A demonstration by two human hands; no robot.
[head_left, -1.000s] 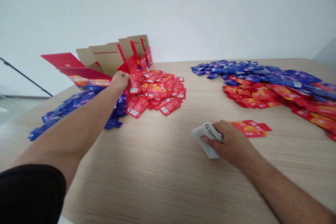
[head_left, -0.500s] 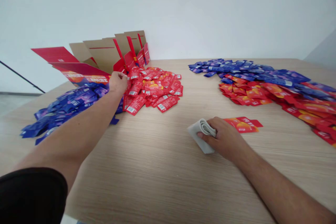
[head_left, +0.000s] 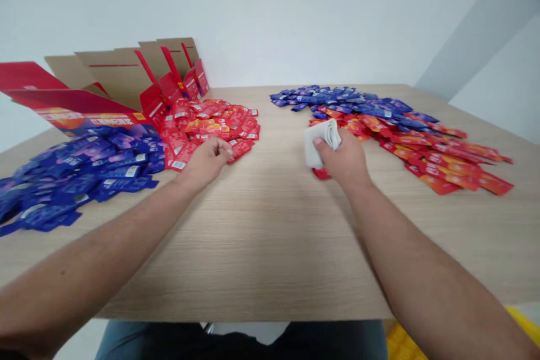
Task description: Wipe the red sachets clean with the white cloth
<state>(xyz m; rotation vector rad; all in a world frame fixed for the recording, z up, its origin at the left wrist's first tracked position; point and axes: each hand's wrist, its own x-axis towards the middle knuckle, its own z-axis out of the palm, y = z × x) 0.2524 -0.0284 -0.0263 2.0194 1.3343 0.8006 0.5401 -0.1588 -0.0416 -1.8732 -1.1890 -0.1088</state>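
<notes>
Both hands have drawn back onto the bare middle of the worktop (head_left: 270, 247): the left hand (head_left: 206, 163), fingers curled, sits just beside the red sachets (head_left: 211, 129), while the right hand (head_left: 341, 160) pinches a folded cloth (head_left: 324, 143) (folded, it stays compact in the grip).

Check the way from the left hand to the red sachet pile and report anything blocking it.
Nothing visible blocks it: the left hand is at the near edge of the red sachet pile, with no other object between them. The right hand, holding a folded white cloth, is off to the right, clear of that path.
</notes>
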